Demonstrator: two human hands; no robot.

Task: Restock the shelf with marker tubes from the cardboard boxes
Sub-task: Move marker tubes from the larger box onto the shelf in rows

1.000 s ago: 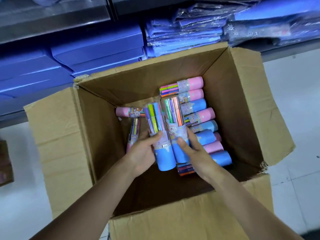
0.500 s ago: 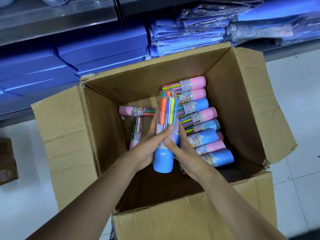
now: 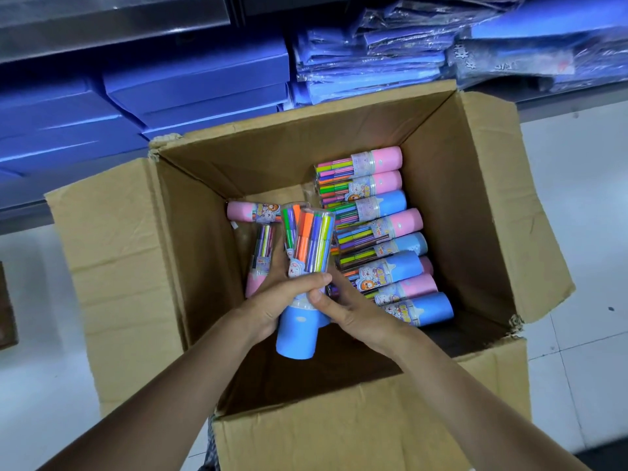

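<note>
Both hands are down inside the open cardboard box (image 3: 210, 266), gathering a small bundle of marker tubes (image 3: 307, 263) to lift out together. The left hand (image 3: 272, 307) wraps the bundle from the left, its fingers (image 3: 302, 283) curled across the front of the clear barrels just above the blue caps, and the right hand (image 3: 353, 311) closes in from the right with its thumb pressed against the same spot, so the tubes are squeezed between the two palms. At least two tubes are in that grip, blue caps pointing toward the person and the coloured markers fanning away; whether a third hides behind I cannot tell. The rest of the stock lies in a neat row of tubes (image 3: 377, 232) along the right side of the box, pink and blue caps to the right, and a couple of loose pink-capped ones (image 3: 253, 212) lie at the left. To do this well, I would say the tubes should be squared up side by side before the lift, since round slick barrels will likely roll over one another and slip. Gripping nearer the middle than the caps should keep the far ends from splaying. The shelf (image 3: 112, 18) stands just beyond the box, stacked with blue boxes (image 3: 197, 83) and wrapped packets (image 3: 370, 73), so the carry looks short.
</note>
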